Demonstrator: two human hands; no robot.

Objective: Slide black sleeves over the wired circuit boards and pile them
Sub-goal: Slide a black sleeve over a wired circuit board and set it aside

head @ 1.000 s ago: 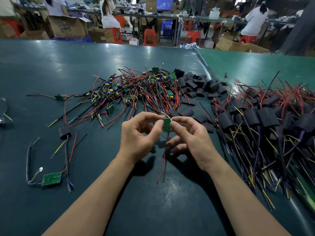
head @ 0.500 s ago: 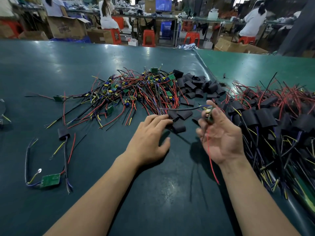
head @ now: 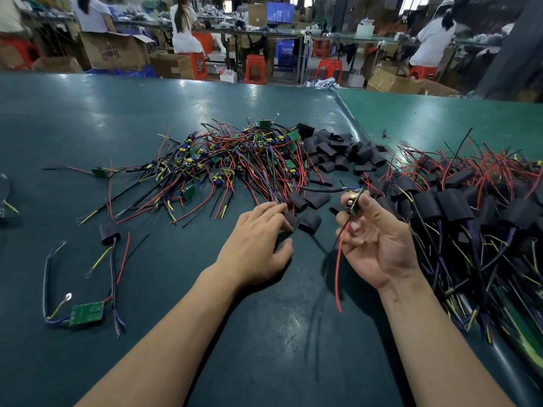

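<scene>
Right grip [head: 373, 239] pinches circuit board [head: 356, 201] upright.

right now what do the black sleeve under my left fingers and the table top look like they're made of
Black sleeve: matte, soft-looking tubing lying flattened, likely heat-shrink plastic or rubber. Table top: smooth dark green sheet with glossy light patches, probably vinyl or rubber matting; I can't tell which.

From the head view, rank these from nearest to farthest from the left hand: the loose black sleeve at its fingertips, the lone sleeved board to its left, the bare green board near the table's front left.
1. Black sleeve: touching the left hand's fingertips.
2. Sleeved board: left, mid-table.
3. Green board: far left, near the front edge.
</scene>
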